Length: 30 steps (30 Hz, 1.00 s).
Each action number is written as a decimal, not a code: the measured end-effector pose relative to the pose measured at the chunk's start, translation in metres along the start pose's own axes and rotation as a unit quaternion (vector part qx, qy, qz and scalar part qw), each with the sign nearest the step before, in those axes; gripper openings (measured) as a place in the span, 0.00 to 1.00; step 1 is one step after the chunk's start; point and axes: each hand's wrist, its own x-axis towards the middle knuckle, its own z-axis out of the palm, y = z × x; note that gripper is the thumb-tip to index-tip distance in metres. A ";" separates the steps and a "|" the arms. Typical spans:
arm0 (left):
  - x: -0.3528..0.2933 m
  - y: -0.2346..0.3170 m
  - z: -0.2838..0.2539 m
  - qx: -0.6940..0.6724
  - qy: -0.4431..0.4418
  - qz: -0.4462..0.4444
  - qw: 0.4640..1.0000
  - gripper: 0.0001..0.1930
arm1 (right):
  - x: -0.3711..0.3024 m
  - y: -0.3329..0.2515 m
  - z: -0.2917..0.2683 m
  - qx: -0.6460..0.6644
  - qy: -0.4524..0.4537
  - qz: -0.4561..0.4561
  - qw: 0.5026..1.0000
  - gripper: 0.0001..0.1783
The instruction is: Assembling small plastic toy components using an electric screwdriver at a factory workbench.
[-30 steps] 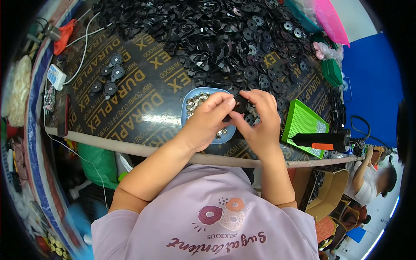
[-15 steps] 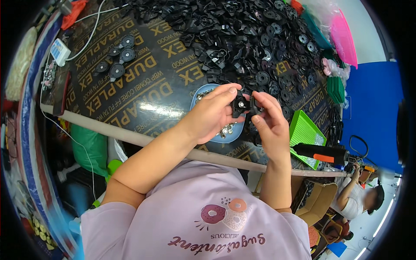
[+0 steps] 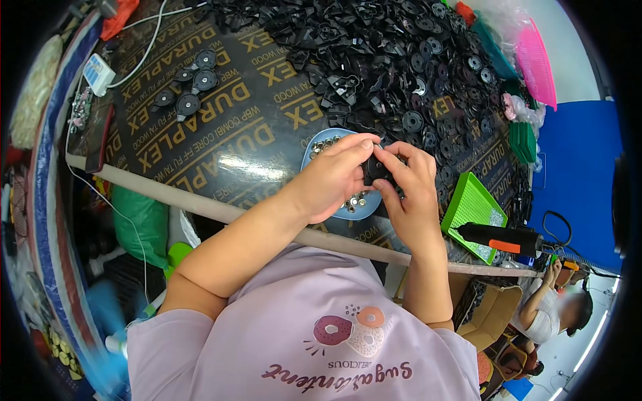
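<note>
My left hand (image 3: 331,179) and my right hand (image 3: 413,197) meet over the table, both closed on a small black plastic part (image 3: 376,171). The thumb and fingers of each hand pinch it from opposite sides. A round black face shows between the fingertips; the rest of the part is hidden. Beneath my hands lies a blue tray (image 3: 354,214), partly covered by the left hand, with small silver metal pieces (image 3: 355,202) in it. Farther off, a large heap of black plastic parts (image 3: 354,60) and round discs (image 3: 412,121) spreads over the table.
Several round black assemblies (image 3: 204,79) lie at the far left. To the right are a green basket (image 3: 461,200) with small clear pieces, and a black and orange screwdriver-like tool (image 3: 498,237). A phone (image 3: 101,139) rests near the left edge. Another person (image 3: 543,311) sits at the right.
My right hand has moved in toward the left. The round black piece it held apart now sits against the black housing, covering the silver metal piece seen there before.
</note>
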 end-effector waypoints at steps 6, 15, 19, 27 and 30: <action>-0.006 -0.002 0.002 0.097 0.074 0.022 0.992 0.18 | -0.003 -0.002 0.014 0.017 0.021 0.028 0.999 0.26; -0.017 0.009 -0.001 0.211 0.082 0.137 0.964 0.17 | -0.003 -0.017 0.035 0.077 0.076 0.003 0.994 0.28; -0.028 0.048 -0.025 0.297 0.086 0.200 0.930 0.16 | -0.012 -0.016 0.022 0.092 0.072 0.036 0.992 0.29; -0.072 0.264 -0.142 0.580 0.425 0.240 0.653 0.19 | -0.036 0.012 0.003 0.140 0.055 0.097 0.984 0.17; -0.061 0.297 -0.174 0.578 0.459 0.170 0.654 0.20 | -0.036 0.012 0.010 0.144 0.051 0.093 0.984 0.17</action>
